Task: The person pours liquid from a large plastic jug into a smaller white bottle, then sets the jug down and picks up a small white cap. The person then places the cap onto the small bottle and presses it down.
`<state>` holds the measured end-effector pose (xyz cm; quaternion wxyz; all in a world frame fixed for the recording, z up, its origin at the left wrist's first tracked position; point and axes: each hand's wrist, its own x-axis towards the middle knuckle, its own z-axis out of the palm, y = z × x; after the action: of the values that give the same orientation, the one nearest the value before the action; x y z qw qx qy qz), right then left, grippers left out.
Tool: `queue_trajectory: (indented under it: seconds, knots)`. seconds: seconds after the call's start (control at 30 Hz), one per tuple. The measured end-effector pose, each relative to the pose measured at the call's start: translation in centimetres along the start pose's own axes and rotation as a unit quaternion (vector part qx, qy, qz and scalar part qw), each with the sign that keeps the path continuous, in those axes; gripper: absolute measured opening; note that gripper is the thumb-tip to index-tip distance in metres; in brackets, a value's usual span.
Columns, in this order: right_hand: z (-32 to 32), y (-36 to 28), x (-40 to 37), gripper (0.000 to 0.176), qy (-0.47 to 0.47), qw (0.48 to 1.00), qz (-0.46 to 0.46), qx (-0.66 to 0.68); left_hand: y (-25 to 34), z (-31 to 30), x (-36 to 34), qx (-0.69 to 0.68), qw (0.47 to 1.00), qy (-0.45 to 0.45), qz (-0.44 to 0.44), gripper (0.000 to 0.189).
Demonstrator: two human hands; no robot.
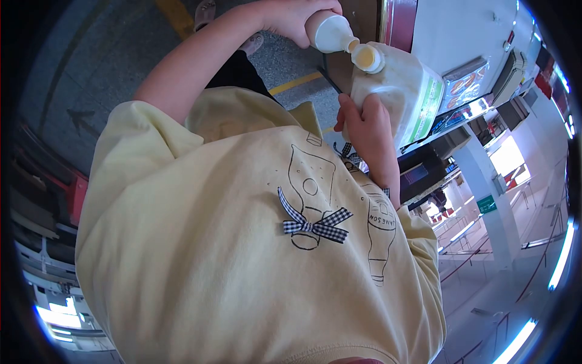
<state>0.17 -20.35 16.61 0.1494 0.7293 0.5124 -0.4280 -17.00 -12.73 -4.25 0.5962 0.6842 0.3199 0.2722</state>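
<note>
My left hand point(298, 23), at the top of the view, is closed around a small white plastic bottle point(330, 33) with a tapering shoulder and a narrow, yellowish open neck. That neck points at the uncapped mouth of a large white plastic jug point(394, 79) and overlaps its rim in this view. Something pale yellow shows inside the jug's mouth point(366, 59). The jug, with a green-and-white label point(426, 109) on its side, is gripped by my right hand point(365, 121), fingers curled at the side below the mouth. Part of those fingers is hidden.
Beside the jug is a pale tabletop point(451, 30) bearing a plastic-wrapped packet point(465, 82) and a stack of flat pieces point(508, 79). Yellow lines mark the grey floor point(291, 60). A white pillar point(485, 188) with a green sign stands at the right.
</note>
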Motion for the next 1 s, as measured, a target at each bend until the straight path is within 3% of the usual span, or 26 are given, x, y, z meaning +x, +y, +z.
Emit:
queue_trajectory:
  seconds: [1.0]
  knots:
    - [0.4,-0.9,1.0,0.035,-0.023,0.999,0.027,-0.029,-2.4,1.5,-1.3,-0.038,0.998,0.04,-0.01,0.069]
